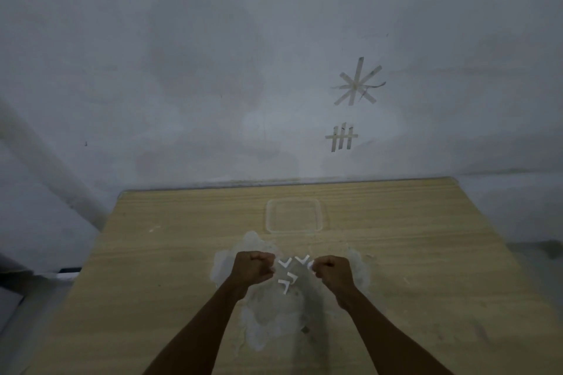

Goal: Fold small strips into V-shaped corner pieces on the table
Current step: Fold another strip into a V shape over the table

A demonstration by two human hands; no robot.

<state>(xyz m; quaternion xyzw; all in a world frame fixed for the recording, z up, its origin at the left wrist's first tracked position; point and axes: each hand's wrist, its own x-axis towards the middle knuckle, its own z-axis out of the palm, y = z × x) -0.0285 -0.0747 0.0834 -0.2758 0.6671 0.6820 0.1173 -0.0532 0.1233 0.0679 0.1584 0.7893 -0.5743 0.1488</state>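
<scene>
Several white V-shaped folded pieces lie on the wooden table (pixel 158 256) between my hands: one (pixel 285 263) by my left knuckles, one (pixel 302 259) further right, and two (pixel 291 277) (pixel 284 286) nearer to me. My left hand (pixel 254 268) is curled into a fist with nothing visible in it. My right hand (pixel 332 271) is also curled, and a small white strip (pixel 310 266) shows at its fingertips, pinched there. Both hands hover just above the pale worn patch (pixel 268 316) in the tabletop.
A clear square plastic lid or tray (pixel 294 216) lies on the table beyond the hands. The table's far edge meets a grey wall bearing tape marks (pixel 358 82). The floor drops away past the left and right table edges.
</scene>
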